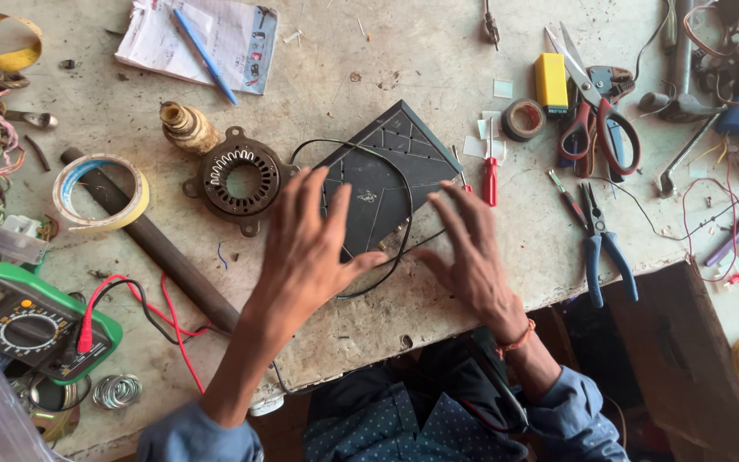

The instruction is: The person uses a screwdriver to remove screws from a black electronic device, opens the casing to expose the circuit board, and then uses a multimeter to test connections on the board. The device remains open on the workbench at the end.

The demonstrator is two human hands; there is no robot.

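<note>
Clearly both my hands are spread, gripping nothing: left hand (305,248) and right hand (470,248) flank the flat black box (378,184) on the counter (438,64). It seems light, rigid, slick; its edges suit gripping.

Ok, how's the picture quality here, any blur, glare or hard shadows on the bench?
Head view: daylight is soft and even, with only faint shadows under the left hand and right hand; both hands look slightly motion-blurred, while the black box and scissors stay sharp; no strong glare; the lower right corner falls into dark shade.
</note>
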